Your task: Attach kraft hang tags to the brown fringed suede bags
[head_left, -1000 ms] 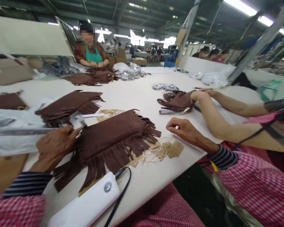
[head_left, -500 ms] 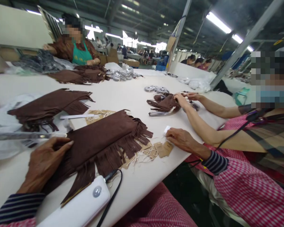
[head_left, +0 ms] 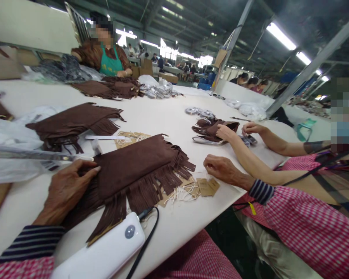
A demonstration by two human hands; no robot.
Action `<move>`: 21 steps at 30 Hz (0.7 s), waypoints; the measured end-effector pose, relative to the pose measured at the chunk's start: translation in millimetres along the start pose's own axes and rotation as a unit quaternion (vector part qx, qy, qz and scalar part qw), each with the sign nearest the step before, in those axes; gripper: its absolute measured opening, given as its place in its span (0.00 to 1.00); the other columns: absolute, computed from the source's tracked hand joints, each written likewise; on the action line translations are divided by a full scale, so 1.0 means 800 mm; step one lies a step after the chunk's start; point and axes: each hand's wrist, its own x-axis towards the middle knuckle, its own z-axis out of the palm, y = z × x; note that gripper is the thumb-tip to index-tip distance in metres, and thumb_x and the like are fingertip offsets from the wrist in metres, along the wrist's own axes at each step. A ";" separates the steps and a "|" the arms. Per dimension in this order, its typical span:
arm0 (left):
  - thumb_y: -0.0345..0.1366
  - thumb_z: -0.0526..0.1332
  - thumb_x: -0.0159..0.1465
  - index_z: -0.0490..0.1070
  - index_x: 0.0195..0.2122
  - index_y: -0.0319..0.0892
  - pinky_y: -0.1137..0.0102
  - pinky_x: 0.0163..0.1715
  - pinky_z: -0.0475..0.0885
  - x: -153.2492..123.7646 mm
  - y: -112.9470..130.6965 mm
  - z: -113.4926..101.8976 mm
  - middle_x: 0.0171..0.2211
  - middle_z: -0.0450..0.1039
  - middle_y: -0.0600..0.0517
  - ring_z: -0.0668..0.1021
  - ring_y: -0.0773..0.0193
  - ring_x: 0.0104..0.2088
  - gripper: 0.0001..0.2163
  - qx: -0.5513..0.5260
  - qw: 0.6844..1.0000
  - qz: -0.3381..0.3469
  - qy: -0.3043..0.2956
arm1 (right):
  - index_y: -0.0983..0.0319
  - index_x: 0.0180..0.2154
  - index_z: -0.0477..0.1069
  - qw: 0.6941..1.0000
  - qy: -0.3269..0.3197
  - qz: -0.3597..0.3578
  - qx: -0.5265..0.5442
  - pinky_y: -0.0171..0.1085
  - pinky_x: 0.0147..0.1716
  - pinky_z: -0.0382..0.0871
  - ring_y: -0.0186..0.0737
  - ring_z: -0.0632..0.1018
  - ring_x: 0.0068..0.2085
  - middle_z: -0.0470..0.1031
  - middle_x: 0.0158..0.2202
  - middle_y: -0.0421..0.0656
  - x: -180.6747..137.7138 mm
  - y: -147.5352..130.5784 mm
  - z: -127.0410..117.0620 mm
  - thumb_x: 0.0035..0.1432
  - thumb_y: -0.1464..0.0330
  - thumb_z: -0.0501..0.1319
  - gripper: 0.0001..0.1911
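Observation:
A brown fringed suede bag (head_left: 133, 172) lies flat on the white table (head_left: 165, 116) in front of me. My left hand (head_left: 66, 188) rests on its left end, fingers curled over the edge. My right hand (head_left: 221, 168) sits on the table to the right of the fringe, fingers curled in a loose pinch, just above a pile of tan paper tags (head_left: 208, 186) with white strings. What it pinches, if anything, is too small to make out.
A white power bank (head_left: 104, 252) with a black cable lies at the near edge. More fringed bags (head_left: 72, 122) and plastic sleeves (head_left: 14, 155) lie left. A co-worker's hands (head_left: 229, 132) handle another brown bag (head_left: 212, 130) to the right. A person in a green apron (head_left: 109, 64) sits across.
My left hand has slid a little along the bag's left end. My right hand has drawn slightly back from the tags. The co-worker's hands have shifted on their bag. The view has swung slightly.

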 end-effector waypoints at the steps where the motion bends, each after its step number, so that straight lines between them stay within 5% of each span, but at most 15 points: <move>1: 0.49 0.58 0.61 0.76 0.46 0.46 0.66 0.42 0.69 -0.001 0.000 -0.001 0.45 0.80 0.49 0.79 0.53 0.44 0.18 -0.006 1.000 0.003 -0.003 | 0.62 0.35 0.69 0.998 0.026 0.020 0.055 0.35 0.32 0.64 0.37 0.72 0.32 0.73 0.33 0.42 0.009 -0.002 -0.007 0.66 0.71 0.54 0.07; 5: 0.52 0.58 0.64 0.74 0.50 0.46 0.68 0.40 0.67 -0.009 0.005 -0.012 0.44 0.79 0.49 0.79 0.54 0.43 0.20 -0.009 1.000 -0.014 0.016 | 0.62 0.35 0.70 0.976 0.042 0.057 0.207 0.36 0.31 0.66 0.38 0.72 0.31 0.72 0.30 0.41 0.027 -0.003 -0.032 0.64 0.67 0.56 0.07; 9: 0.54 0.56 0.65 0.74 0.49 0.48 0.68 0.38 0.65 -0.014 0.009 -0.019 0.41 0.79 0.50 0.79 0.53 0.42 0.20 0.021 0.999 -0.038 0.018 | 0.62 0.40 0.74 0.999 -0.035 -0.018 0.022 0.40 0.41 0.67 0.44 0.73 0.41 0.76 0.40 0.47 0.003 0.009 -0.029 0.61 0.73 0.59 0.07; 14: 0.53 0.54 0.66 0.74 0.47 0.47 0.65 0.43 0.67 -0.014 0.006 -0.010 0.46 0.78 0.47 0.78 0.50 0.46 0.19 0.061 0.998 0.031 0.000 | 0.62 0.39 0.73 0.973 -0.071 -0.096 -0.198 0.43 0.43 0.63 0.49 0.70 0.48 0.74 0.47 0.51 -0.022 0.013 0.004 0.63 0.77 0.57 0.08; 18: 0.53 0.52 0.67 0.75 0.48 0.47 0.62 0.45 0.68 -0.012 0.001 -0.004 0.50 0.78 0.46 0.77 0.49 0.49 0.21 0.085 0.995 0.047 0.002 | 0.62 0.34 0.70 0.969 -0.078 -0.143 -0.186 0.43 0.45 0.62 0.45 0.70 0.43 0.74 0.39 0.48 -0.009 0.022 0.019 0.64 0.78 0.56 0.08; 21: 0.53 0.52 0.66 0.76 0.48 0.48 0.62 0.44 0.68 -0.011 0.001 -0.004 0.50 0.79 0.47 0.78 0.48 0.48 0.20 0.088 0.996 0.024 0.012 | 0.62 0.32 0.69 0.990 -0.048 -0.099 -0.092 0.40 0.42 0.64 0.42 0.71 0.39 0.74 0.36 0.47 0.008 0.030 0.017 0.61 0.78 0.56 0.08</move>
